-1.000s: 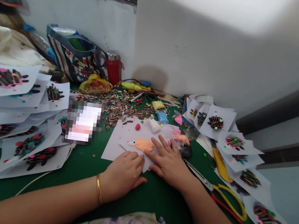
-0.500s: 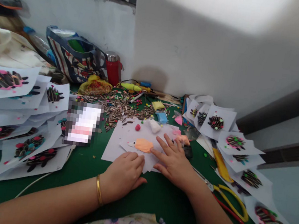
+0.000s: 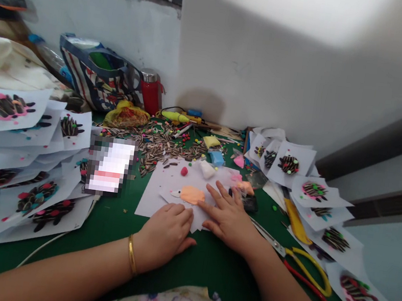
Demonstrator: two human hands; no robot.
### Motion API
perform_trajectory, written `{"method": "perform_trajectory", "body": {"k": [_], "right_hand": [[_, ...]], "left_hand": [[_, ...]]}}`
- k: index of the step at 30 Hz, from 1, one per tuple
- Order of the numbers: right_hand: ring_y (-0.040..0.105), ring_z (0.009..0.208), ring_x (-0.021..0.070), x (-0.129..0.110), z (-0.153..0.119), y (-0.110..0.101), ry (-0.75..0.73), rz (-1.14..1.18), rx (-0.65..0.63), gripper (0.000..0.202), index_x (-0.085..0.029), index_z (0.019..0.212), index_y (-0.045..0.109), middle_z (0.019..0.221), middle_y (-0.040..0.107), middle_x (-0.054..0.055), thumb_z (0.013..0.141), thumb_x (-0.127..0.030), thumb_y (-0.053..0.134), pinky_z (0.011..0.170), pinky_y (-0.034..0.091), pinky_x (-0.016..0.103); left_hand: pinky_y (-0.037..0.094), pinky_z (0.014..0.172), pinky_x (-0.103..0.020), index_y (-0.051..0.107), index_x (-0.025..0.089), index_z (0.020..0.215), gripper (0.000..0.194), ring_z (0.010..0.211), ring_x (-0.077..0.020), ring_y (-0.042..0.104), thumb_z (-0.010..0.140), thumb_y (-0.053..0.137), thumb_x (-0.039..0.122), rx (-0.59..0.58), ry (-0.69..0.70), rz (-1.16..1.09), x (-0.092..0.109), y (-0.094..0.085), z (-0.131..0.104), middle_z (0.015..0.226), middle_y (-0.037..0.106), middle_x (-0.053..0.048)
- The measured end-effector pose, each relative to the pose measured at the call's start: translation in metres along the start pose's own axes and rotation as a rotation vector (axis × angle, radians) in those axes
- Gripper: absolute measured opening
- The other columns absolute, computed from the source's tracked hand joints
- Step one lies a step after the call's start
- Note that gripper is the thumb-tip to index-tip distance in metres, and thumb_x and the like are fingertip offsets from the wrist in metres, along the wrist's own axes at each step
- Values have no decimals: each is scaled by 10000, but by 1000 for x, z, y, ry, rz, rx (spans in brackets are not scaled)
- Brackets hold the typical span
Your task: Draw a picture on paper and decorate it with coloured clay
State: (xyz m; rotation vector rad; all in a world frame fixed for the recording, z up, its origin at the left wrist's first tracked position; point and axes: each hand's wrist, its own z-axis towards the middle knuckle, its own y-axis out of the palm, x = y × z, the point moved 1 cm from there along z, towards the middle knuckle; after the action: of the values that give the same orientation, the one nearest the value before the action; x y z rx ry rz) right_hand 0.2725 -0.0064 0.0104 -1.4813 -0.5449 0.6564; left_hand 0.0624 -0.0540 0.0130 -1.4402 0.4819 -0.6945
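Note:
An orange clay body with a white pointed snout and a black eye, a clay animal, lies flat on white paper between my hands. My left hand rests on the near edge of the paper, fingers curled under and thumb stuck out; its palm and fingertips are hidden. Spread flat, my right hand has its index fingertip touching or nearly touching the orange body's right end. Beyond lie a red clay ball, a white clay lump and an orange clay lump.
Sunflower seeds are heaped behind the paper. Cards with seed-covered animals stack at left; more cards stand at right. Scissors and a yellow-handled cutter lie right of my forearm. A blurred-out screen sits left.
My right hand has shifted very slightly left, and the whole view has moved a little. My left hand and the clay animal keep their places on the paper.

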Motion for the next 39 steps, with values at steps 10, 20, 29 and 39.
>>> {"method": "perform_trajectory", "body": {"k": [10,20,29,39], "right_hand": [[138,1467,317,-3,3,1,54,-41,41,520,-272,1404,469,1576,255,97,919,-445,532,1129,76,650],[113,1473,297,-4,10,7,98,-50,42,559,-225,1433,423,1578,248,97,950,-505,436,1138,25,634],[109,1476,272,-7,21,12,111,-21,23,559,-171,1395,472,1568,274,92,986,-516,312,1157,39,589],[207,1453,272,0,20,9,146,38,46,456,-207,1383,488,1522,375,91,985,-398,374,1142,51,614]], "left_hand": [[472,838,-425,631,123,1054,354,1015,-291,544,879,600,429,19,2,-20,-2,3,0,1078,627,-135],[489,821,-393,655,102,1011,348,973,-282,554,869,617,417,2,48,36,-1,4,2,1059,631,-136],[489,817,-388,638,59,1099,436,933,-276,564,866,620,427,15,76,49,-1,1,3,989,648,-135],[499,800,-406,645,80,1008,373,911,-285,568,868,611,424,-12,37,27,0,0,3,979,636,-135]]}}
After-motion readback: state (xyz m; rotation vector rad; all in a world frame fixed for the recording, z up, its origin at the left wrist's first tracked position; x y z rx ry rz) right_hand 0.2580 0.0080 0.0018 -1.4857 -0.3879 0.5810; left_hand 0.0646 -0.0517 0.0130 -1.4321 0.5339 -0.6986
